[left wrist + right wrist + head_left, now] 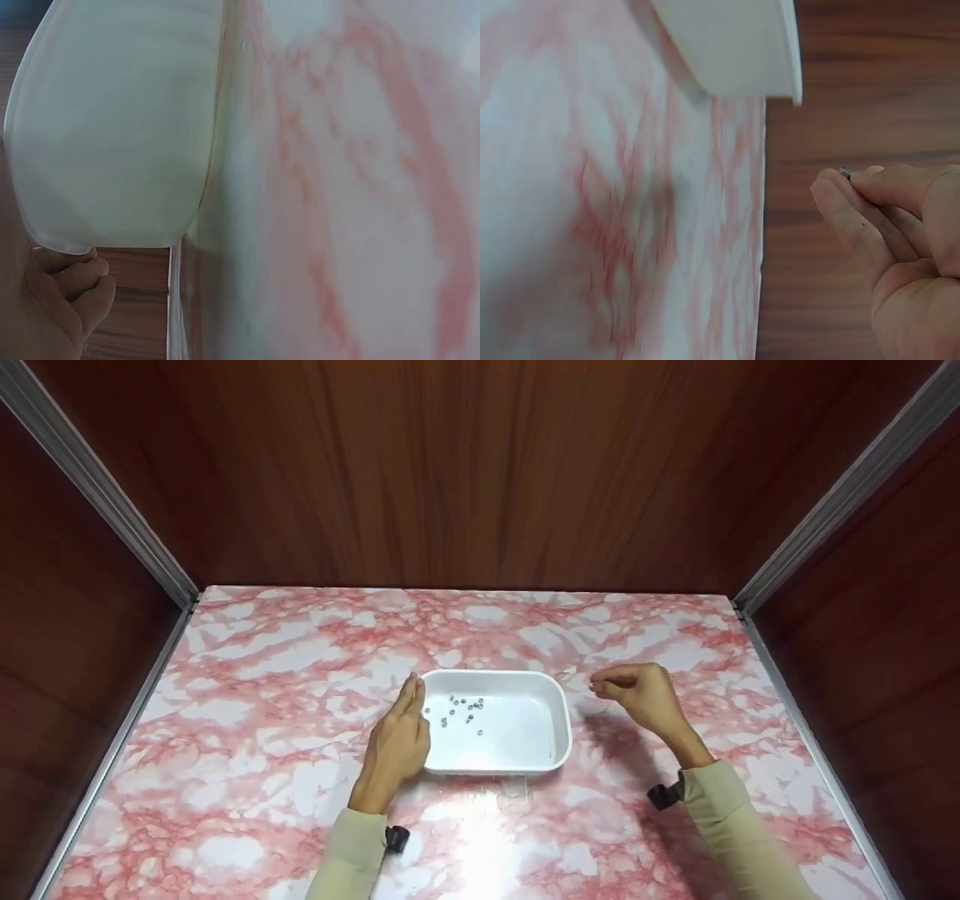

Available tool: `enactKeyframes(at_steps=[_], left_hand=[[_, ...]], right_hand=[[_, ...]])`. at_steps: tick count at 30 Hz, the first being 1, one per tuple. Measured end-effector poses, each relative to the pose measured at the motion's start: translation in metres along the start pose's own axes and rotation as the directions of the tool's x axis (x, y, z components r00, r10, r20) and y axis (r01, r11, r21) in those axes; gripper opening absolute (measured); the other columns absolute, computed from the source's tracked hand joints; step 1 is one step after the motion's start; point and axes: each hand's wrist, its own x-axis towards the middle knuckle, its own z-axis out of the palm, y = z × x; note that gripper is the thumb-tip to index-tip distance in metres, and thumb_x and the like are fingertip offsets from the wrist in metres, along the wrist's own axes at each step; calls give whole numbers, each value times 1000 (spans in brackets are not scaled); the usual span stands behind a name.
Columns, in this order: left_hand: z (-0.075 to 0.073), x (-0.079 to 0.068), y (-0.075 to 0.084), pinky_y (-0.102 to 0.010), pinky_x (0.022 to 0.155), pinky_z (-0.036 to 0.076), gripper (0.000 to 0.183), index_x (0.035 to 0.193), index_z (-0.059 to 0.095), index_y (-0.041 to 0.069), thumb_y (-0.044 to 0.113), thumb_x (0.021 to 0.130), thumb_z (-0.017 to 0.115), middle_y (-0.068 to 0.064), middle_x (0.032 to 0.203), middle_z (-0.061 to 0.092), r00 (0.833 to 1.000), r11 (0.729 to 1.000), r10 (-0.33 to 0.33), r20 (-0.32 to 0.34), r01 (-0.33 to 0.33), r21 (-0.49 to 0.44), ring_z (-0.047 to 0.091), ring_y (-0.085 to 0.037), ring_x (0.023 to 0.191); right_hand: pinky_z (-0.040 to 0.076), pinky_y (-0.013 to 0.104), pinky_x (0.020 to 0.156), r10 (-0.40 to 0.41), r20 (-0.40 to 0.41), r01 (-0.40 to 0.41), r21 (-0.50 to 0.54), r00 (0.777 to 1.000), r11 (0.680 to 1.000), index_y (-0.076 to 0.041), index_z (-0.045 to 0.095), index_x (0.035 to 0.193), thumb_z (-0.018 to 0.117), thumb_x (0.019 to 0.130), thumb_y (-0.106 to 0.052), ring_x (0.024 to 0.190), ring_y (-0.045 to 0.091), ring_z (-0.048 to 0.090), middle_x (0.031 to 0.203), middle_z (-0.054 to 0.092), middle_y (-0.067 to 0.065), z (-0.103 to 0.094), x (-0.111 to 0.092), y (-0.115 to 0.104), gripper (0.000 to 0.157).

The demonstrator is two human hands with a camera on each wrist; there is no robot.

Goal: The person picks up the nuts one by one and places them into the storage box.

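A white rectangular tray (517, 735) with rounded corners stands on the table. Several small metal nuts (470, 707) lie scattered over the left half of its floor. At the tray's left end, my left hand (396, 735) holds the rim; the left wrist view has curled fingers (86, 289) just below the tray's edge. To the right of the tray, my right hand (637, 694) is raised above the table. Between its thumb and fingertips it pinches a small silvery nut (845, 172), partly hidden by the fingers.
The table (255, 720) has a glossy red-and-white marbled top with a bright reflection in front of the tray. Dark brown wood panels (465, 472) rise behind and at both sides, joined by grey metal corner posts (105, 487). A dark strap piece sits on each wrist.
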Motion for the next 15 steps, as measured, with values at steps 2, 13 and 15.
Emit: enactKeyframes(at_steps=[2, 13, 15], left_hand=[[0, 0, 0, -40, 76, 57, 54, 158, 40, -5, 9, 106, 47, -21, 169, 36, 1000, 1000, 2, 5, -2, -14, 55, -37, 144], [-1, 1, 1, -38, 76, 56, 55, 159, 39, -3, 10, 106, 47, -18, 171, 35, 1000, 1000, -17, 21, 16, 5, 46, -36, 152], [-1, 1, 0, -40, 79, 57, 55, 159, 39, -2, 11, 106, 46, -17, 171, 34, 999, 1000, -23, 23, 22, 6, 45, -35, 152]], right_hand=[[65, 25, 79, -11, 21, 11, 21, 1000, 1000, 2, 82, 105, 75, 94, -1, 93, 19, 81, 105, 80, 24, 5, 2, -4, 14], [66, 34, 82, -8, 196, -32, 201, 981, 979, 9, 79, 108, 73, 94, 1, 92, 23, 82, 109, 77, 31, 32, 18, -32, 17], [66, 35, 83, -20, 227, -29, 214, 974, 976, 10, 78, 108, 73, 94, 3, 92, 21, 82, 108, 77, 32, 38, 22, -38, 17]])
